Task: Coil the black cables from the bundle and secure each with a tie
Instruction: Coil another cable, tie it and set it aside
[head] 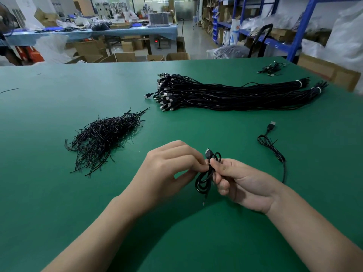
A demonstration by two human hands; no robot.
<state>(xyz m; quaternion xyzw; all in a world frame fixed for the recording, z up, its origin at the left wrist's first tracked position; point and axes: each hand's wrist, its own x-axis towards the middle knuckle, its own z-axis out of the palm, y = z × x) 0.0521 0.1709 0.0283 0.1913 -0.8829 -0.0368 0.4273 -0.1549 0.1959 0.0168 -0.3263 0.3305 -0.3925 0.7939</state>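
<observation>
Green desk, lower centre: left hand and right hand both pinch the coiled cable. Keep loops squeezed tight while twisting the tie, I'd judge.

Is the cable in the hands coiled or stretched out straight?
Coiled: the cable hangs in loops, pinched at its middle by the left hand and right hand. Whether a tie is on it, cannot tell.

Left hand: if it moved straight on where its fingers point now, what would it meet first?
The left hand would meet the coiled cable it pinches, then probably the right hand.
</observation>
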